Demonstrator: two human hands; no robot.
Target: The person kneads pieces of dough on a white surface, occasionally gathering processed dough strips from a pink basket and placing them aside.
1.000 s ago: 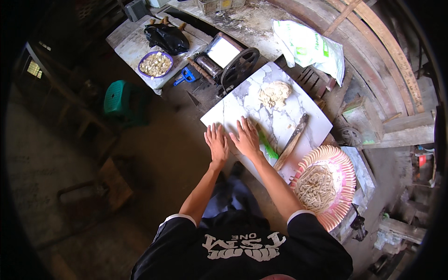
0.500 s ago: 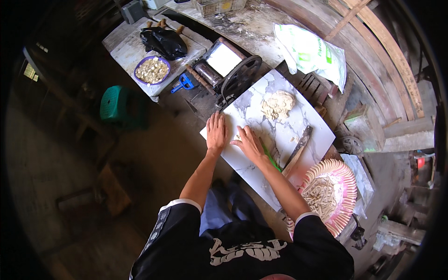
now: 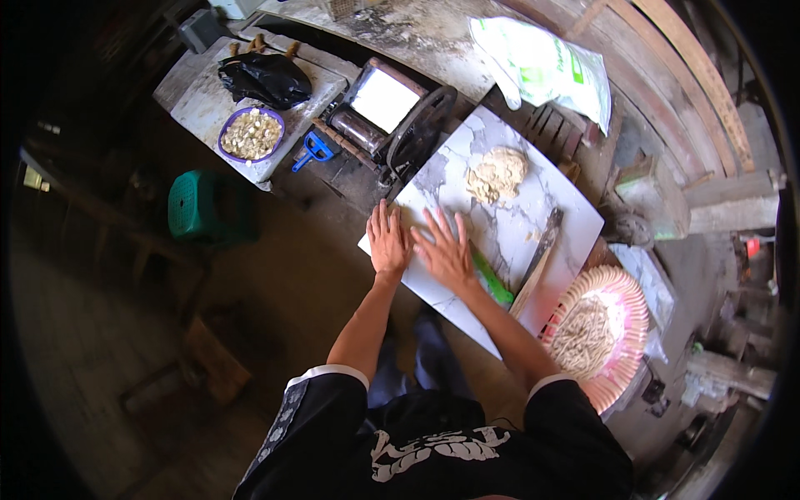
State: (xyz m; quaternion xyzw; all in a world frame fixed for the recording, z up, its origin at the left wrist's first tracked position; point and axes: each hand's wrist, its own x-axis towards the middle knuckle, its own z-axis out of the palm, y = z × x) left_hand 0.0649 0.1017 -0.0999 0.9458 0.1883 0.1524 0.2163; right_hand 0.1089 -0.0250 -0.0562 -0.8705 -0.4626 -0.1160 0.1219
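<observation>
My left hand (image 3: 388,243) lies flat with fingers out at the near left edge of a white marble-patterned board (image 3: 533,187). Beside it my right hand (image 3: 446,252) is spread on the same board, its fingers apart. Anything under the palms is hidden. A pale lump of dough (image 3: 497,173) rests farther back, beyond my right hand. Close to my right wrist is a green-handled tool (image 3: 493,279), partly covered by the hand. A dark, worn wooden stick (image 3: 540,257) lies to the right of it.
A pink-lined basket (image 3: 632,321) of thin dough strips stands right of the board. Behind are a hand-cranked roller machine (image 3: 392,117), a blue scraper (image 3: 313,151) and a white sack (image 3: 550,67). Farther left are a purple bowl (image 3: 252,135), a black plastic bag (image 3: 265,79) and a green stool (image 3: 196,204).
My right hand has opened out from curled fingers to a flat spread and moved slightly forward. My left hand stays nearly in place. The whole view has shifted a little.
</observation>
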